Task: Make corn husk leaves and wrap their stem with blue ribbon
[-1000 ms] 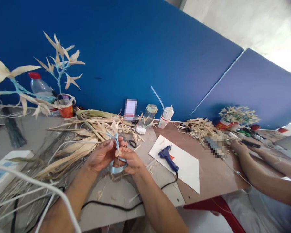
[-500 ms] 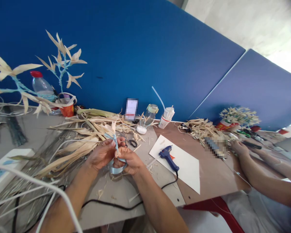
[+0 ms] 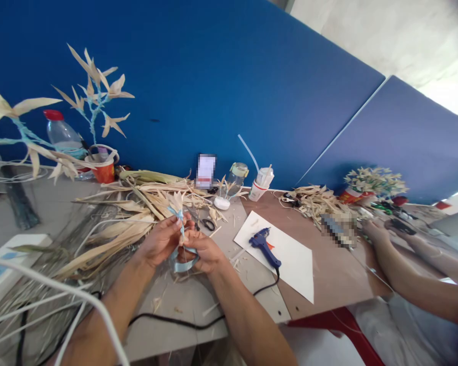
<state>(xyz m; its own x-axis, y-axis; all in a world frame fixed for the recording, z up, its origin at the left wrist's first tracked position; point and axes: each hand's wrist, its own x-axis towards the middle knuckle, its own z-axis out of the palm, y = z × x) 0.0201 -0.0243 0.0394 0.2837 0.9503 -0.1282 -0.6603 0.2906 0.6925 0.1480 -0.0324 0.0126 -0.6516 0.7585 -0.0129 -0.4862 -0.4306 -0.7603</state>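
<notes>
Between my hands stands a small corn-husk flower (image 3: 177, 202) with pale petals, its stem wrapped in light-blue ribbon. My left hand (image 3: 164, 238) is closed, pinching the stem just under the petals. Lower on the stem, my right hand (image 3: 201, 249) is closed with thumb and fingertips together, and a loop of light-blue ribbon (image 3: 185, 265) hangs from it. Parts of the stem are hidden by my fingers. Dry corn husks (image 3: 118, 236) lie left of my hands, and dark-handled scissors (image 3: 208, 223) rest just behind them.
A blue glue gun (image 3: 265, 246) lies on white board (image 3: 301, 274), its black cord running under my right forearm. Bundled wires and a power strip (image 3: 11, 259) sit left. Husk-flower branches (image 3: 95, 101) stand in a red cup (image 3: 104, 172). A co-worker's hands (image 3: 376, 231) are at far right.
The flower has turned slightly in my fingers, its petals showing more spread above my left hand. Both hands keep their hold, and the view has shifted a little.
</notes>
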